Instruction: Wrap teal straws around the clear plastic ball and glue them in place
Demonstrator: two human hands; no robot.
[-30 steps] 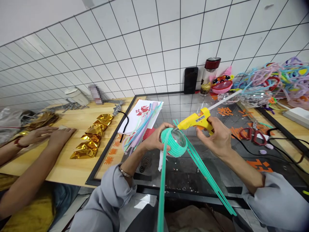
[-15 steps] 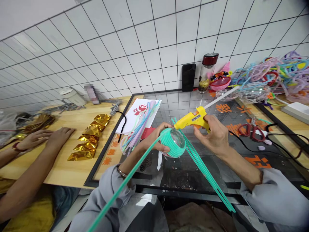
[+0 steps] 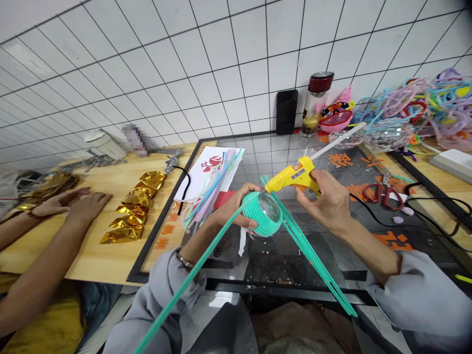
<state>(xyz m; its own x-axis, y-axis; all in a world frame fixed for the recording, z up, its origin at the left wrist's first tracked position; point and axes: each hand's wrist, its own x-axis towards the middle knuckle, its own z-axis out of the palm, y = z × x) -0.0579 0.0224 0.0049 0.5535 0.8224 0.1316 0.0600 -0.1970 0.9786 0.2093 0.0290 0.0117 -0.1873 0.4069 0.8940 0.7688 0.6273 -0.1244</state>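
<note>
My left hand (image 3: pixel 236 209) is closed around a clear ball (image 3: pixel 270 207) wrapped in rows of green pipe cleaner (image 3: pixel 260 226). A loose end of the pipe cleaner runs from the ball down across my left forearm. In my right hand (image 3: pixel 328 199) is a yellow hot glue gun (image 3: pixel 291 178) with a white glue stick (image 3: pixel 339 140) poking out of its back. Its nozzle is at the top rim of the wrapped ball; whether it touches cannot be made out. Several straight green pipe cleaners (image 3: pixel 317 265) slant from behind the ball toward the table's front edge.
Pastel pipe cleaners (image 3: pixel 210 191) lie on white paper at the left. Red-handled scissors (image 3: pixel 385 194) and a black cord (image 3: pixel 372 223) lie right. A phone (image 3: pixel 286 112) and glass bottle (image 3: pixel 313 110) stand by the wall. A co-worker's hands (image 3: pixel 83 204) rest near gold foil pieces (image 3: pixel 138 206).
The whole view has shifted slightly. My hands, the ball and the glue gun keep nearly the same places relative to each other. The co-worker's hands have moved a little.
</note>
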